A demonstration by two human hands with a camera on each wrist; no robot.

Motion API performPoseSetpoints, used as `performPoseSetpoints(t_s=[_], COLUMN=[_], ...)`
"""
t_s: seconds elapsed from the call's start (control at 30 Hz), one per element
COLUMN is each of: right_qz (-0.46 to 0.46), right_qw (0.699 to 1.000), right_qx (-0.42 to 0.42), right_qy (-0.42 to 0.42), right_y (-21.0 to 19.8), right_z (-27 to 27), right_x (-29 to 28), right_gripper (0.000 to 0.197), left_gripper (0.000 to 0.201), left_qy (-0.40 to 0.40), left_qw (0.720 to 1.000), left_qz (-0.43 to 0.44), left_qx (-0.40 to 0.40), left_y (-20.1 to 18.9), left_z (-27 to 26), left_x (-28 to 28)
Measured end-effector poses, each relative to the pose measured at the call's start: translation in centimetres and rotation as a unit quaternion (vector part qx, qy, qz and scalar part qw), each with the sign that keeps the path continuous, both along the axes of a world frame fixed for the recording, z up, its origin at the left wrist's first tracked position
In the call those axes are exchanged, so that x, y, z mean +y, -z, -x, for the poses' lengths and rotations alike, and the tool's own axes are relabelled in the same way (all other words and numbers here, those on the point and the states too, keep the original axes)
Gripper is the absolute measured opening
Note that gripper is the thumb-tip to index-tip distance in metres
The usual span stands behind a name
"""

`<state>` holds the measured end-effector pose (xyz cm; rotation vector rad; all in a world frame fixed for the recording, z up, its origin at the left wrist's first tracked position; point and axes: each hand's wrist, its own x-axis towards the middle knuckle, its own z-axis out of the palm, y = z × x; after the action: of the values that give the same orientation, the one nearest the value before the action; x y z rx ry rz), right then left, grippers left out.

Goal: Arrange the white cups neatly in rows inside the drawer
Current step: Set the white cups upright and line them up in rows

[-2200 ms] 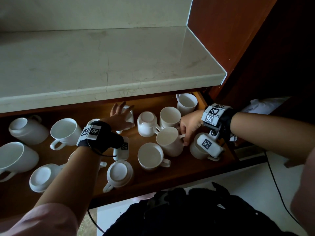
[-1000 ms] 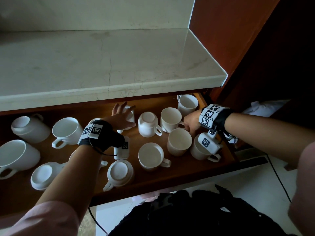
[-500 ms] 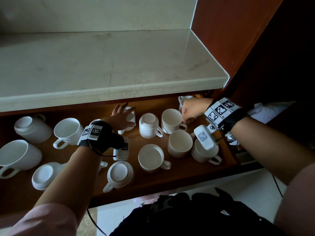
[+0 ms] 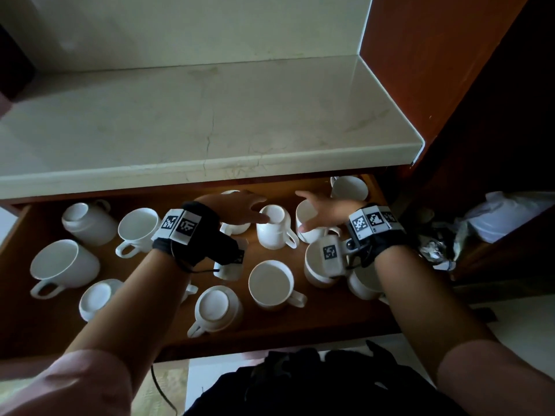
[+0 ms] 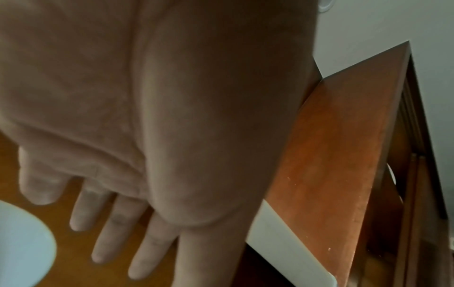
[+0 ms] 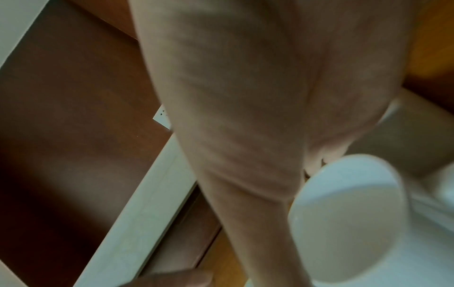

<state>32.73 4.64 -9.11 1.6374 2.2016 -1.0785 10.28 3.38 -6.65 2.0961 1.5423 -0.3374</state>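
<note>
Several white cups lie scattered in the open wooden drawer (image 4: 330,319), some upright, some upside down. My left hand (image 4: 237,207) reaches toward the back with straight, spread fingers (image 5: 117,223); one fingertip touches the base of an upside-down cup (image 4: 274,232). My right hand (image 4: 322,210) is spread over an upright cup (image 4: 309,232) beside it, thumb stretched out to the left. That cup's rim (image 6: 349,217) sits close under the hand in the right wrist view. Another cup (image 4: 234,228) is half hidden under my left hand.
A pale stone countertop (image 4: 210,124) overhangs the drawer's back. One cup (image 4: 350,189) stands in the back right corner, others at the left (image 4: 138,229) and front (image 4: 271,285). A brown cabinet side (image 4: 420,70) rises on the right, with bags (image 4: 504,214) beyond it.
My right hand left the back right cup and came left over the upright cup in the middle. My left hand slid right until it touched the upside-down cup.
</note>
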Motion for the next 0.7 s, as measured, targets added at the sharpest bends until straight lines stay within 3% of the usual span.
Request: performPoseSetpoints(t_s=[0.2, 0.37, 0.43, 0.5, 0.53, 0.57, 0.63, 0.67, 0.7], right_qz=[-0.040, -0.092, -0.082, -0.003, 0.003, -0.041, -0.131, -0.143, -0.133], right_qw=[0.998, 0.992, 0.994, 0.987, 0.983, 0.989, 0.988, 0.986, 0.987], right_qx=[-0.032, -0.063, -0.018, 0.101, 0.112, 0.065, -0.032, -0.051, -0.047], right_qy=[-0.040, -0.067, -0.065, -0.121, -0.146, -0.129, -0.069, -0.066, -0.072], right_y=[1.8, 2.3, 1.8, 2.1, 2.7, 2.6, 2.3, 2.3, 2.3], right_z=[-0.1, -0.3, -0.1, 0.4, 0.6, 0.5, -0.4, -0.7, -1.1], right_x=[0.5, 0.6, 0.4, 0.1, 0.0, -0.1, 0.1, 0.3, 0.4], right_gripper=[0.093, 0.096, 0.095, 0.091, 0.089, 0.089, 0.093, 0.094, 0.094], left_gripper=[0.075, 0.091, 0.093, 0.093, 0.093, 0.094, 0.096, 0.098, 0.099], left_qy=[0.030, 0.070, 0.076, 0.077, 0.079, 0.081, 0.078, 0.067, 0.051], left_qw=[0.999, 0.992, 0.988, 0.981, 0.978, 0.974, 0.973, 0.975, 0.974], left_qz=[0.035, 0.031, 0.016, 0.007, 0.015, 0.020, 0.047, 0.073, 0.100], left_qx=[0.022, 0.097, 0.134, 0.176, 0.191, 0.212, 0.213, 0.197, 0.195], left_y=[0.3, 2.1, 2.4, 2.4, 2.8, 3.6, 8.7, 11.6, 12.2], left_z=[-2.5, -4.8, -6.0, -7.4, -7.9, -8.0, -7.3, -6.7, -6.6], left_x=[0.9, 1.9, 2.0, 1.9, 2.1, 2.7, 6.4, 8.5, 9.2])
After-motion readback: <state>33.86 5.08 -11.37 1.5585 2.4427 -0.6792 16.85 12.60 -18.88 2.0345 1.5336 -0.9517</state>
